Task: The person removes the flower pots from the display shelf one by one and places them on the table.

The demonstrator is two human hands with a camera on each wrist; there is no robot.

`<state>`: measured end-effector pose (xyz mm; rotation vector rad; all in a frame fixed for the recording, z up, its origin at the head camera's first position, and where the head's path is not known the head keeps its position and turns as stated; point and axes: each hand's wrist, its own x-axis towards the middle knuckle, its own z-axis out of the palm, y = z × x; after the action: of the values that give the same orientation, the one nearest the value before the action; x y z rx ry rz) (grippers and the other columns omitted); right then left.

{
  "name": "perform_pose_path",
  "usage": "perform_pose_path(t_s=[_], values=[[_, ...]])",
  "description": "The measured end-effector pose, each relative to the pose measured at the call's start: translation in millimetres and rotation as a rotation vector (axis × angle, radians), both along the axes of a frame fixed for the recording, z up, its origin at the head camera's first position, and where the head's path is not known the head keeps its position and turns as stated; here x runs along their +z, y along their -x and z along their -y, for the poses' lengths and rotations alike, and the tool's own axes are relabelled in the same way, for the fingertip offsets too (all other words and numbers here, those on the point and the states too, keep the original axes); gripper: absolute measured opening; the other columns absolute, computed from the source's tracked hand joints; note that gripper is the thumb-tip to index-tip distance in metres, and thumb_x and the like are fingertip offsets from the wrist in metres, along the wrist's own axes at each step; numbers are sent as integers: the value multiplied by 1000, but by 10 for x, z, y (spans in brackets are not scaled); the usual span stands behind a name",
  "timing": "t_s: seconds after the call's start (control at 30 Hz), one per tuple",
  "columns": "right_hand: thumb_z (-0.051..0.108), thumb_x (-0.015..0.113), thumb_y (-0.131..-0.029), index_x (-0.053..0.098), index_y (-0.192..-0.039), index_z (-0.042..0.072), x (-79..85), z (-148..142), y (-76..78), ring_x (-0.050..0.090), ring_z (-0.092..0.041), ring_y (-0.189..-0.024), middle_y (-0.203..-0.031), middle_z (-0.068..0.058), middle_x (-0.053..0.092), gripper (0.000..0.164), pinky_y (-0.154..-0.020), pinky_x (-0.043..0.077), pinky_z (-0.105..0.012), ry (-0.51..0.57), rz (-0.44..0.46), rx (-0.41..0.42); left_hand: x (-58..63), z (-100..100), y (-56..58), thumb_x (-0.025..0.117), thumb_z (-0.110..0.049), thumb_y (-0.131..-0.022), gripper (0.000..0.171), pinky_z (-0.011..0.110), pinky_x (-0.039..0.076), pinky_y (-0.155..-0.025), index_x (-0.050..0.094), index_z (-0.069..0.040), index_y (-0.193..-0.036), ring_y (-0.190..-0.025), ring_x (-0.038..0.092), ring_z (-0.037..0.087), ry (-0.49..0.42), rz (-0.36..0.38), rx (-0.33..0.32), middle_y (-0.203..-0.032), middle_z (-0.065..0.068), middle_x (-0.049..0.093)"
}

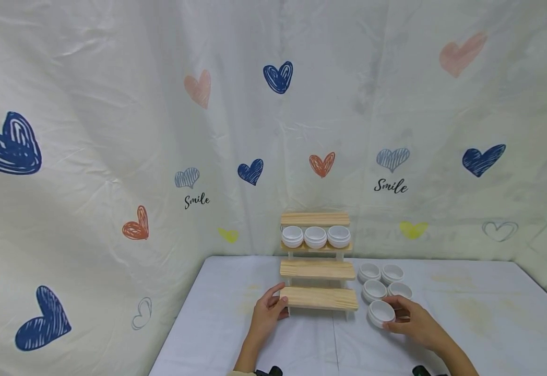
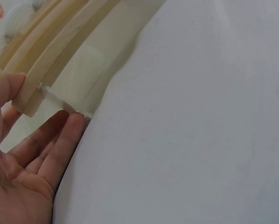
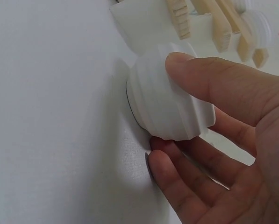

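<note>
A small white bowl with ribbed sides is pinched between the thumb and fingers of my right hand. It is close to the tablecloth; whether it touches cannot be told. At the left end of the lowest plank of a wooden tiered stand, my left hand grips the corner, thumb on the plank and a finger behind it. Three white bowls sit in a row on an upper tier. Several more bowls are grouped just right of the stand, beyond my right hand.
A white cloth covers the table, with faint yellowish stains on the right. Behind the stand hangs a pale curtain printed with hearts. The two lower planks of the stand bear no bowls.
</note>
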<state>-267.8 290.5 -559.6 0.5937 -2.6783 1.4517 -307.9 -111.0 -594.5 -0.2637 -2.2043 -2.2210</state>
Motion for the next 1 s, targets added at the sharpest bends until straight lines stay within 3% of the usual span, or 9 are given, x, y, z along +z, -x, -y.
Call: perform_pose_path(t_s=[0.53, 1.0], values=[[11, 80, -88, 57, -132, -7, -34, -19, 11, 65, -1, -96, -115, -19, 68, 52, -79, 58, -23, 26, -46, 31, -2, -13, 2, 67, -22, -100, 50, 42, 65, -81, 55, -10, -147, -99, 74, 31, 14, 0, 3, -114, 18, 74], [16, 82, -87, 55, -133, -8, 27, -10, -21, 64, -1, -97, -119, -21, 67, 57, -79, 58, -23, -10, 20, 2, 6, -14, -7, 69, -23, -99, 49, 41, 65, -80, 57, -11, -145, -99, 74, 29, 10, 1, 9, -114, 18, 74]])
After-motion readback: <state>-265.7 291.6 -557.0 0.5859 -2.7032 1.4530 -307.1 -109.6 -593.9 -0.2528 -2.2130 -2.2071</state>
